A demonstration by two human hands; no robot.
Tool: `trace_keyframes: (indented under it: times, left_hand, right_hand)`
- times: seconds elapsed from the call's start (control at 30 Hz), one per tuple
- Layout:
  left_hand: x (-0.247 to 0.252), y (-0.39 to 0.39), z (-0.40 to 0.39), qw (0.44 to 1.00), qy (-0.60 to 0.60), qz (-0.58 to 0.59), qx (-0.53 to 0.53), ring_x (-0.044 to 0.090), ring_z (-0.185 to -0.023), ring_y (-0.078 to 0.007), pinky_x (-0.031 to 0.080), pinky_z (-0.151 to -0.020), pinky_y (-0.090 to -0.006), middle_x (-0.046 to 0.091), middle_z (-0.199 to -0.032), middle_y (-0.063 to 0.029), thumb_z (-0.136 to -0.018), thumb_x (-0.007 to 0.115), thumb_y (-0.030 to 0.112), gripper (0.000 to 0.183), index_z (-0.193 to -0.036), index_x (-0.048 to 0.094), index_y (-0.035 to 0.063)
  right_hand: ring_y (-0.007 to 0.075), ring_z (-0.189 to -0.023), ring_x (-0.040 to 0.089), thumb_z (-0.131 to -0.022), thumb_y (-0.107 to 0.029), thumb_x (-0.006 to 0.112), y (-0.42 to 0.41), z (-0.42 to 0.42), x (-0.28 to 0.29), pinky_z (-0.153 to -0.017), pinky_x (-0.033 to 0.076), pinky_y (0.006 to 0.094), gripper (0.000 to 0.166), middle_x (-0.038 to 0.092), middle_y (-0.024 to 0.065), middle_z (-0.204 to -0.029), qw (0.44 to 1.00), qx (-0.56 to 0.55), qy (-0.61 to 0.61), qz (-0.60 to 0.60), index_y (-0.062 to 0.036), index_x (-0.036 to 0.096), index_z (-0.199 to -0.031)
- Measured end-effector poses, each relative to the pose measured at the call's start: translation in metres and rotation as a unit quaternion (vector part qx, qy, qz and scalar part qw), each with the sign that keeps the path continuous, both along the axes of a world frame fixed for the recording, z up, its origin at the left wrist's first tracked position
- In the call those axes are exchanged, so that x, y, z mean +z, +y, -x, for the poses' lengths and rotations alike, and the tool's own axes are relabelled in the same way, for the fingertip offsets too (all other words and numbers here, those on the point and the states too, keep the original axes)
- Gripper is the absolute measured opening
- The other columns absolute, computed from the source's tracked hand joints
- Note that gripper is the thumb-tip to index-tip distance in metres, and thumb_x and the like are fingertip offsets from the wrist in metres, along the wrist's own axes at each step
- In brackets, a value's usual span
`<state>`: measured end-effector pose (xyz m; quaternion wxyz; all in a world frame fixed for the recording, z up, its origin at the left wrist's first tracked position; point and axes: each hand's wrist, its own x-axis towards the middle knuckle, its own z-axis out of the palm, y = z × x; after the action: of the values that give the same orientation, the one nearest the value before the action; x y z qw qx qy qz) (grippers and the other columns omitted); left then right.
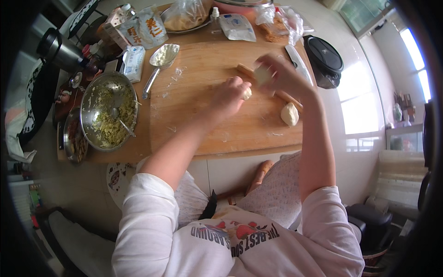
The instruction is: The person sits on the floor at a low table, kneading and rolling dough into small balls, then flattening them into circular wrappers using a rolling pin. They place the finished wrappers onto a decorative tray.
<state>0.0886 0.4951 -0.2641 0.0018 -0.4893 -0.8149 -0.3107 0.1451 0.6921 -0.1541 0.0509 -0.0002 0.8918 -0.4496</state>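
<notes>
My left hand is closed around a small lump of dough, part of which shows at its fingertips, over the middle of a wooden board. To its right my right hand is raised and blurred, with a pale, round piece of dough at its fingers. A wooden rolling pin lies slantwise beneath the right hand, which hides its middle. Near the pin's lower end rests a ball of dough. White flour is scattered on the board, mostly at its left.
At the left stand a steel bowl of chopped green filling with a spoon and a smaller dish. A metal scoop of flour lies nearby. A cleaver lies at the board's right edge. Bags and a spray bottle line the back.
</notes>
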Motion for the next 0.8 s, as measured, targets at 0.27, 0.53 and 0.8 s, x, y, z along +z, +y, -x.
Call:
trace_keyframes:
  times: [0.27, 0.53, 0.8]
  left_hand:
    - [0.029, -0.024, 0.012, 0.99, 0.082, 0.059, 0.1, 0.055, -0.098, -0.0335, 0.048, -0.084, -0.0432, 0.054, -0.101, -0.013, -0.071, 0.07, -0.001, 0.031, -0.099, 0.056, 0.0039]
    - [0.017, -0.103, 0.064, 0.922, 0.086, 0.262, 0.271, 0.058, -0.099, -0.0334, 0.051, -0.084, -0.0398, 0.053, -0.111, -0.0223, -0.076, 0.062, -0.005, 0.032, -0.107, 0.054, -0.0043]
    - [0.028, -0.102, 0.114, 0.866, 0.089, 0.096, 0.484, 0.058, -0.105, -0.0354, 0.049, -0.088, -0.0442, 0.056, -0.112, -0.0266, -0.087, 0.052, 0.003, 0.028, -0.113, 0.052, -0.0053]
  right_hand:
    - [0.0373, -0.109, 0.055, -0.074, -0.014, 0.073, 0.06, 0.068, -0.082, -0.092, 0.046, 0.0472, 0.048, 0.057, 0.0175, -0.118, 0.9, -0.188, 0.259, -0.297, -0.011, 0.057, -0.119]
    - [0.0356, -0.11, 0.056, -0.077, -0.013, 0.071, 0.054, 0.063, -0.083, -0.092, 0.046, 0.0403, 0.04, 0.058, 0.0157, -0.119, 0.931, -0.154, 0.192, -0.269, -0.0077, 0.061, -0.115]
    - [0.0277, -0.084, 0.064, -0.077, -0.009, 0.069, 0.023, 0.036, -0.055, -0.074, 0.05, 0.0388, 0.022, 0.064, 0.0104, -0.096, 0.937, -0.208, 0.162, -0.229, -0.0073, 0.064, -0.098]
